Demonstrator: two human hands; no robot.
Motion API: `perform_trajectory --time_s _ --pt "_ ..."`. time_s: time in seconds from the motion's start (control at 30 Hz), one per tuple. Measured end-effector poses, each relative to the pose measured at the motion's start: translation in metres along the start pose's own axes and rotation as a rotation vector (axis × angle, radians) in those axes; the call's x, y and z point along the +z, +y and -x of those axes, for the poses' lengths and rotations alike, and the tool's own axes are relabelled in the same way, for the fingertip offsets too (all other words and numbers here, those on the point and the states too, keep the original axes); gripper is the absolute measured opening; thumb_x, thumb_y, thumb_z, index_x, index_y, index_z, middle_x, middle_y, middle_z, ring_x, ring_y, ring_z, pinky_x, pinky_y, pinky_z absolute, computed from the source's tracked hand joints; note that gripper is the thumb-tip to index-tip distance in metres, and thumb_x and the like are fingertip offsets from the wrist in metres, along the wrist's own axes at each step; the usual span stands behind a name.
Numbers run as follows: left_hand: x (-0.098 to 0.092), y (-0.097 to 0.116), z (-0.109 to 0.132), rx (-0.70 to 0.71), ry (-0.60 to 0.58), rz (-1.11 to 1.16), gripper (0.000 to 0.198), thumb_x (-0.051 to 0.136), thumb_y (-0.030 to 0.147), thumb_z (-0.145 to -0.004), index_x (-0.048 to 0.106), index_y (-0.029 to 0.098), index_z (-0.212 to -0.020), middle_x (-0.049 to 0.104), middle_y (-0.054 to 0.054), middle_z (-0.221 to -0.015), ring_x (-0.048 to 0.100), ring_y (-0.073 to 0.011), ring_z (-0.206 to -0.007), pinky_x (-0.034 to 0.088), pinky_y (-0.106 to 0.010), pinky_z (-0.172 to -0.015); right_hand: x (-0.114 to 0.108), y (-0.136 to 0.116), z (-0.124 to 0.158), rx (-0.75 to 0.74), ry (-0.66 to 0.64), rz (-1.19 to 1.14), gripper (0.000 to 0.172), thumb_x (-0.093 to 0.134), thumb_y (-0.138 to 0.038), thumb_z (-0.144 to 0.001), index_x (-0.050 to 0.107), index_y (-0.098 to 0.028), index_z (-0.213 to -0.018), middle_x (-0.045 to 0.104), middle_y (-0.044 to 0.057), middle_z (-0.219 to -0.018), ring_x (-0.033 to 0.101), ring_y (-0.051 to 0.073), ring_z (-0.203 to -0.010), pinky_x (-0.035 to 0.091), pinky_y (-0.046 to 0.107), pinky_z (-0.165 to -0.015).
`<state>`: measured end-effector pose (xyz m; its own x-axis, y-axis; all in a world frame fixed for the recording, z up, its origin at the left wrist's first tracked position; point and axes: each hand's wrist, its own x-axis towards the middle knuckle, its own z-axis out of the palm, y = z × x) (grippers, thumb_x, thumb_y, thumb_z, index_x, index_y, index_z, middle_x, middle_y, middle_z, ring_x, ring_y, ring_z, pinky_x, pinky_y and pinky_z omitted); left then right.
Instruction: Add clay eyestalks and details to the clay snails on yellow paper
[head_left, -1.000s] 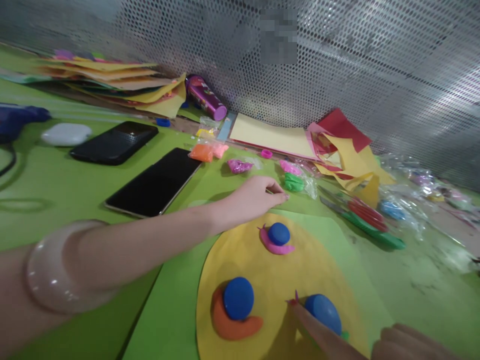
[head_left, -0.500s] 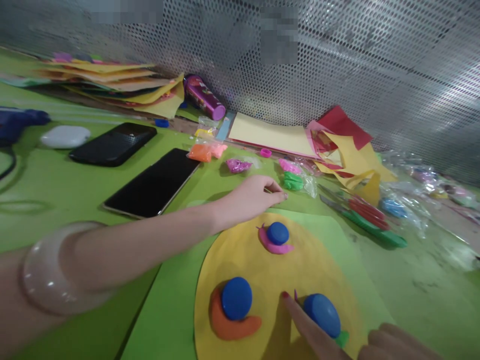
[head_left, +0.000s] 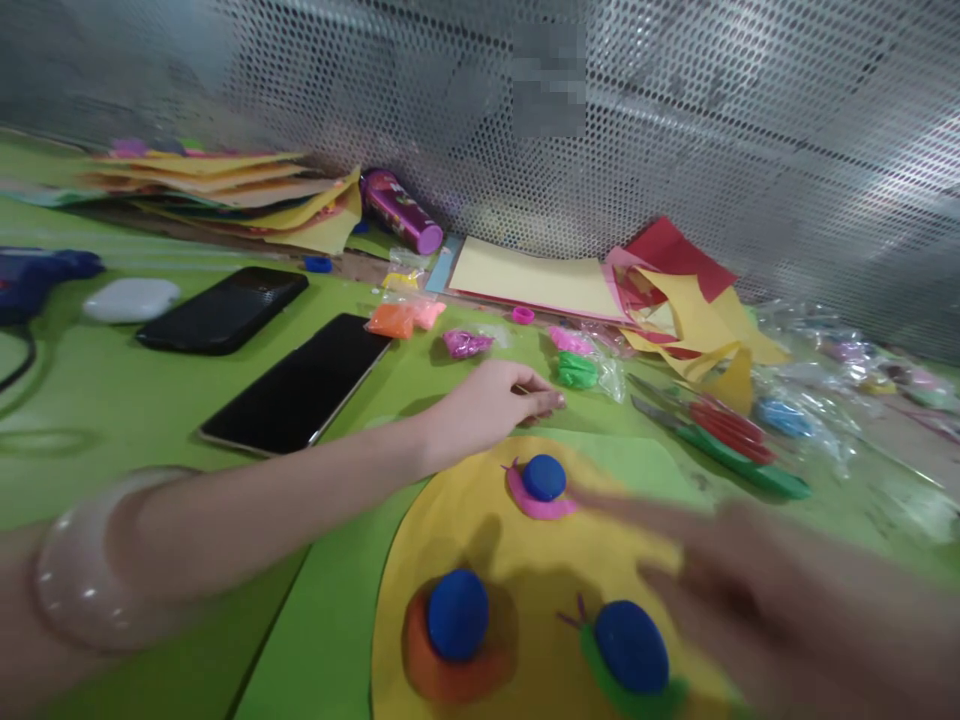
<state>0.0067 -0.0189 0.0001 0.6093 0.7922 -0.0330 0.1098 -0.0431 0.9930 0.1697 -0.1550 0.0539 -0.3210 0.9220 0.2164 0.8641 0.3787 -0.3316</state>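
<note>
My left hand (head_left: pixel 491 402) lies on the green table past the yellow paper (head_left: pixel 495 520), fingers curled together with a thin small thing between them that I cannot make out. My right hand (head_left: pixel 757 590) is lifted above the yellow paper, badly smeared by motion, so its fingers cannot be read. On the yellow paper sit three clay snails with blue shells: a pink one (head_left: pixel 538 487), an orange one (head_left: pixel 454 630) and a green one (head_left: pixel 634 650). A pale bangle (head_left: pixel 71 570) is on my left wrist.
Two black phones (head_left: pixel 300 385) (head_left: pixel 223 310) lie left. Bags of coloured clay (head_left: pixel 577 368), red and green scissors (head_left: pixel 724 430), a purple tube (head_left: pixel 401 212) and stacks of coloured paper (head_left: pixel 536 275) line the perforated metal wall. A white case (head_left: pixel 131 298) sits far left.
My right hand left the green snail, where its finger was pressing, and rose up and forward over the paper. The left hand has barely moved.
</note>
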Motion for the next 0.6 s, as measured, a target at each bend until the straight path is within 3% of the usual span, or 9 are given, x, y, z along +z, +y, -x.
perform_trajectory --time_s 0.07,0.17,0.27,0.6 --pt "0.000 0.001 0.000 -0.014 -0.005 0.026 0.015 0.065 0.030 -0.078 0.066 0.015 -0.081 0.067 -0.003 -0.080 0.060 -0.0154 -0.076 0.045 -0.027 -0.073 -0.004 0.021 -0.031 0.043 -0.005 -0.060 0.031 0.041 -0.030 -0.093 0.059 -0.026 -0.118 0.048 -0.006 -0.041 0.038 0.009 -0.024 0.027 0.021 -0.021" --pt "0.000 0.003 0.000 -0.030 0.010 0.055 0.014 0.062 0.028 -0.081 0.066 0.015 -0.078 0.066 -0.002 -0.076 0.059 -0.0140 -0.073 0.045 -0.026 -0.073 -0.003 0.050 -0.068 -0.029 0.072 -0.086 0.023 0.059 -0.036 -0.086 0.065 -0.020 -0.102 0.066 0.003 -0.074 0.062 0.015 -0.054 0.049 0.022 -0.039" --pt "0.001 0.006 0.000 -0.042 0.033 0.080 0.013 0.062 0.027 -0.081 0.066 0.015 -0.077 0.064 0.000 -0.072 0.057 -0.0127 -0.069 0.044 -0.025 -0.071 0.007 0.061 -0.079 -0.123 0.092 -0.090 0.018 0.062 -0.034 -0.084 0.068 -0.020 -0.093 0.067 0.006 -0.090 0.065 0.017 -0.068 0.055 0.026 -0.054" --pt "0.003 0.008 0.002 -0.105 0.085 0.165 0.017 0.068 0.032 -0.075 0.067 0.015 -0.077 0.062 -0.001 -0.074 0.055 -0.0131 -0.071 0.044 -0.026 -0.073 0.035 0.066 -0.073 -0.372 0.383 -0.061 0.011 0.056 -0.014 -0.088 0.067 -0.016 -0.085 0.067 0.006 -0.084 0.063 0.017 -0.076 0.055 0.029 -0.070"
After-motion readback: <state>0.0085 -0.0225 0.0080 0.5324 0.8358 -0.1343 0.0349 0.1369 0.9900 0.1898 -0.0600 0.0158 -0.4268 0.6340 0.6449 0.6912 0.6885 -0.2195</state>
